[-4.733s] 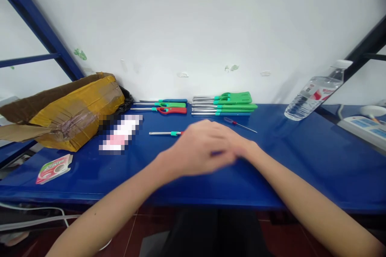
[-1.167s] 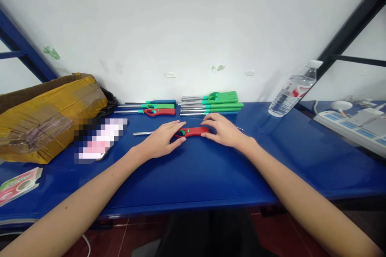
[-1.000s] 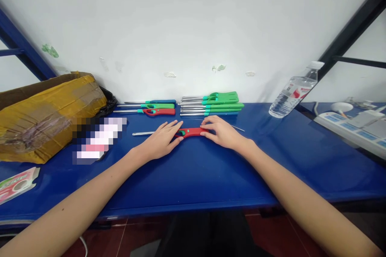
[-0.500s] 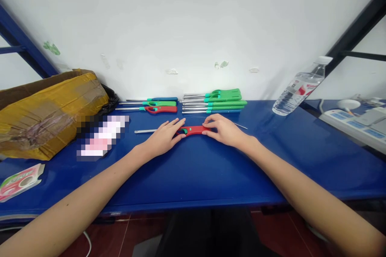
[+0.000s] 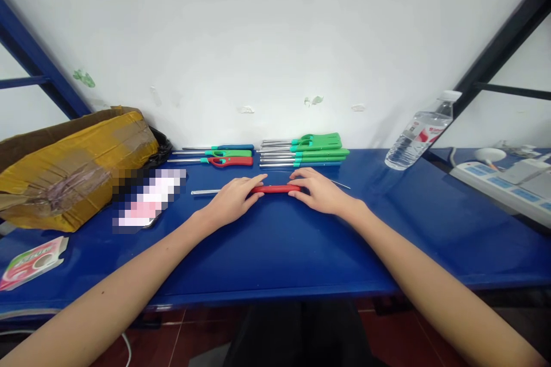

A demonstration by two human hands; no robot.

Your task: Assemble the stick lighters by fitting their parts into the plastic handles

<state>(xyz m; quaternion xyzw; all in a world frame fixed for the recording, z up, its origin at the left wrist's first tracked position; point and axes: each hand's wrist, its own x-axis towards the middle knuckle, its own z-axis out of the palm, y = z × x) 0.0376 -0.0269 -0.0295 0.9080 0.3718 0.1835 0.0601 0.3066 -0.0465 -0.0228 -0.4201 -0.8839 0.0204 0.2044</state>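
A red long-necked lighter (image 5: 276, 188) lies crosswise between my hands, its narrow edge facing up and its metal tube pointing left. My left hand (image 5: 235, 199) is closed around its tube end, thumb in front and fingers behind. At the handle's right end, my right hand (image 5: 316, 190) pinches it between thumb and fingers. A thin metal rod (image 5: 341, 184) shows behind my right hand. Behind, by the wall, lie a red lighter (image 5: 232, 161), a green one (image 5: 241, 153) and a blue one (image 5: 236, 147), beside a pile of green and blue lighters (image 5: 322, 140).
On the blue table (image 5: 275, 252), a yellow-taped cardboard box (image 5: 81, 172), a pixelated flat item (image 5: 150, 198) and a printed card piece (image 5: 34, 262) are at left. A water bottle (image 5: 419, 135) and a white power strip (image 5: 495, 180) are at right.
The red lighter has been rolled from its flat side onto its narrow edge, with both hands still on it. The view has shifted slightly.
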